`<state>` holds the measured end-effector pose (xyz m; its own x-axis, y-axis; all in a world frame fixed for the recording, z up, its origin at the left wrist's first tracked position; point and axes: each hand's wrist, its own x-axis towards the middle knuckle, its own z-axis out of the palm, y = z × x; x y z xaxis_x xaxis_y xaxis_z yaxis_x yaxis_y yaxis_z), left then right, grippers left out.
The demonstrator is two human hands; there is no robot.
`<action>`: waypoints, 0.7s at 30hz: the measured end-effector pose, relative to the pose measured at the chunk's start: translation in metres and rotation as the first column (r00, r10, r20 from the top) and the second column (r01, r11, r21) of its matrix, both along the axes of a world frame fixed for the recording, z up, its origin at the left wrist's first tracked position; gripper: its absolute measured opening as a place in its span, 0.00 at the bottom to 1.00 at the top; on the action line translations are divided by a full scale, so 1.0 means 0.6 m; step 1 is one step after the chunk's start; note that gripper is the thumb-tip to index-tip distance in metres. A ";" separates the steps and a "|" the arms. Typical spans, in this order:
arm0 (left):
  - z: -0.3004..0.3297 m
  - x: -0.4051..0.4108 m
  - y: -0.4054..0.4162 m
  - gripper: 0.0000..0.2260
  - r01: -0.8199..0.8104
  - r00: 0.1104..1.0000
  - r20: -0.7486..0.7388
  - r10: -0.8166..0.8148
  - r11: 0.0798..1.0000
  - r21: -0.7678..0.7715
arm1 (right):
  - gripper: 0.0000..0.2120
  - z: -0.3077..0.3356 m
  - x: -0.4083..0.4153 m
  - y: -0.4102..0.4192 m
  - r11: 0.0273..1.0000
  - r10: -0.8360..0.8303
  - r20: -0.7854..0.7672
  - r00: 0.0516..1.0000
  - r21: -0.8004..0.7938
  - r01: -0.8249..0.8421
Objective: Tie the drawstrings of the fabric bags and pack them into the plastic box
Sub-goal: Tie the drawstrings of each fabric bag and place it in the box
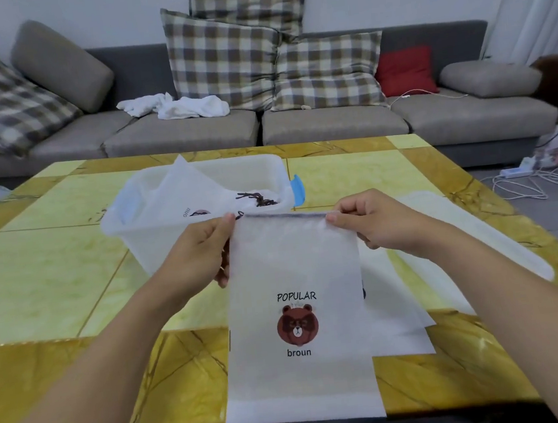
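From the head camera, a low table (53, 269) topped with yellow-green marbled panels framed in golden-brown fills the lower part of the view. Behind it runs a grey sofa (330, 126) against a pale wall, loaded with checked cushions (223, 58), a plain grey bolster (59, 65) and a red cushion (406, 72); a crumpled white cloth (177, 106) lies on the seat. On the floor past the table's right edge sit a white power strip (516, 172) and coiled white cables (526, 185).

A translucent plastic box (136, 240) stands toward the far middle of the table, with a blue latch on its right end. Inside it lies a white fabric bag with dark brown drawstrings (257, 199) bunched on top. A translucent lid (472, 225) lies near the right edge.

A white fabric bag printed with a brown bear (299, 333) hangs in front of the box, its bottom reaching the table's near edge. The left hand (206, 250) pinches the bag's top left corner, fingers curled behind the fabric. The right hand (371, 217) pinches the top right corner between thumb and curled fingers. More white bags (399, 319) lie flat on the table just behind and right of the held one.
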<state>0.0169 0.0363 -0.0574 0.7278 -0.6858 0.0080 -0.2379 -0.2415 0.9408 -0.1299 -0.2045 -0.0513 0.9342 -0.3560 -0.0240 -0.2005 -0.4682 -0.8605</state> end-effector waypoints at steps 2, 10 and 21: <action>0.001 0.003 -0.001 0.21 -0.023 1.000 -0.001 0.023 1.000 0.014 | 0.14 0.002 0.002 -0.003 0.996 0.029 -0.016 0.999 0.091 -0.027; 0.019 0.015 0.012 0.13 -0.077 0.995 -0.072 0.071 0.992 -0.097 | 0.10 -0.002 -0.007 -0.035 0.966 0.017 -0.025 1.000 0.259 -0.010; 0.013 0.025 0.022 0.05 -0.466 0.883 -0.272 0.383 0.783 -0.411 | 0.05 -0.007 -0.004 -0.026 0.821 -0.289 0.197 0.937 0.554 0.137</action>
<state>0.0317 0.0495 -0.0495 0.9627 -0.2548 0.0909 -0.0449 0.1810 0.9825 -0.1321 -0.2198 -0.0558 0.8340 -0.5508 -0.0321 0.0253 0.0963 -0.9950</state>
